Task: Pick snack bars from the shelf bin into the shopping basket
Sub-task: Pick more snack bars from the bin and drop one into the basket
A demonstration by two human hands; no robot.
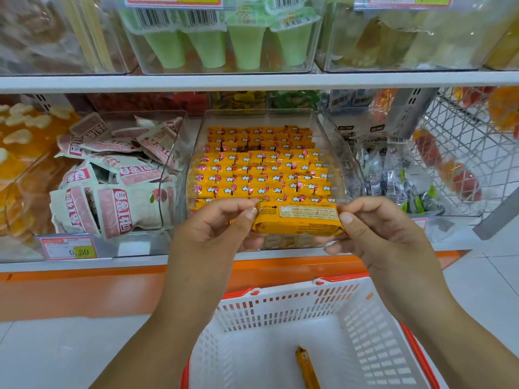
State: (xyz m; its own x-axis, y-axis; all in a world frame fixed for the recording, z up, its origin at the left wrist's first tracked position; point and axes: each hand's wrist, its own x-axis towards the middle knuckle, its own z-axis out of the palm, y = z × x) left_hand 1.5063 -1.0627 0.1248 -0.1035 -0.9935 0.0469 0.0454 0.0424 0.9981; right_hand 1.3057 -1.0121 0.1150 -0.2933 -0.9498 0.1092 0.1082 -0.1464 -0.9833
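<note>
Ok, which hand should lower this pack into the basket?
Probably right: the right hand cups one end of the snack bar pack from beneath; the left hand only pinches its wrapper edge. The basket sits below both.

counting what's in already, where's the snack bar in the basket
In the head view one orange snack bar lies on the floor of the white basket, at the bottom edge, right of centre.

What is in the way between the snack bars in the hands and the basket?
Nothing visible. The left hand and right hand pinch the snack bars by their ends in front of the bin; the basket sits open below, holding only one bar.
</note>
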